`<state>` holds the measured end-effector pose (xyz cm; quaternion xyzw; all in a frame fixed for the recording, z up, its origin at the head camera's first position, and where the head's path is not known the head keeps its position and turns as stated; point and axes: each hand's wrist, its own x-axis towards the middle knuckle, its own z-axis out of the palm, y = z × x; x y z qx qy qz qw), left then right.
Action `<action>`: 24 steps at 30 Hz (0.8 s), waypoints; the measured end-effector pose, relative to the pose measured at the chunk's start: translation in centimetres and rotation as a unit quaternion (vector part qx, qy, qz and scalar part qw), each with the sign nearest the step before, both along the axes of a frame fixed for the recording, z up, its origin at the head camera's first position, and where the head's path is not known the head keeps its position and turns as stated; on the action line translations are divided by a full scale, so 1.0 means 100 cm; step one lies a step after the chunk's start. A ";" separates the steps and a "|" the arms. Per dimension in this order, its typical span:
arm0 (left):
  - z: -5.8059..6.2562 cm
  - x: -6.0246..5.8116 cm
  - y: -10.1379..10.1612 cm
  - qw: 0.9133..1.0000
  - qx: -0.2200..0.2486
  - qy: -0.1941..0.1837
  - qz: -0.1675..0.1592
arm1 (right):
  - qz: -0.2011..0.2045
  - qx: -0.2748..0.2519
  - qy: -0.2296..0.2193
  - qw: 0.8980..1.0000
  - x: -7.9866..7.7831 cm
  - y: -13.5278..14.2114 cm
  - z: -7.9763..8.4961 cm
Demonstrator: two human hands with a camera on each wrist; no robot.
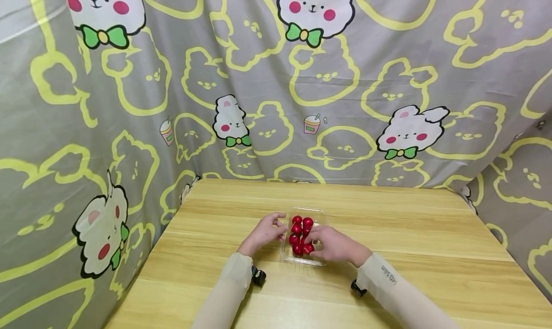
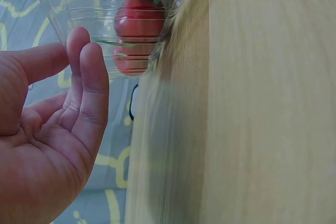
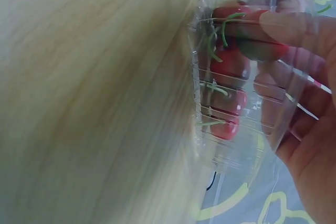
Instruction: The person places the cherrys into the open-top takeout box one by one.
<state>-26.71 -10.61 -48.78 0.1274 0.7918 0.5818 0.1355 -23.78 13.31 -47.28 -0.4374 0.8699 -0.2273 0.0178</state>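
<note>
A clear plastic box [image 1: 318, 217] on the table holds several glossy red cherries [image 1: 295, 240] with green stems, lying in two rough rows. My left hand [image 1: 265, 230] is at the box's left side, and in the left wrist view its thumb and fingertips [image 2: 79, 38] pinch the rim. From the right, my right hand [image 1: 334, 245] reaches over the wall into the box. In the right wrist view, its thumb and fingers close around a cherry [image 3: 260, 50] beside the others. The box wall is partly in front of those fingers.
The light wood table [image 1: 241, 199] extends around the box on all sides. A grey curtain [image 1: 267, 161] with yellow outlines and white cartoon animals hangs behind the table and along its left and right sides. Both wrists wear black cameras.
</note>
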 end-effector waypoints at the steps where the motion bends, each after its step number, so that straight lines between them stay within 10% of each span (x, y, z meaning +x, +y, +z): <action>1: 0.000 0.000 0.000 1.000 0.001 0.000 0.000 | -0.002 0.004 0.001 1.000 0.000 0.000 0.000; 24: -0.001 -0.001 0.000 1.000 0.003 -0.005 0.000 | -0.007 0.032 0.006 0.999 -0.004 -0.005 -0.006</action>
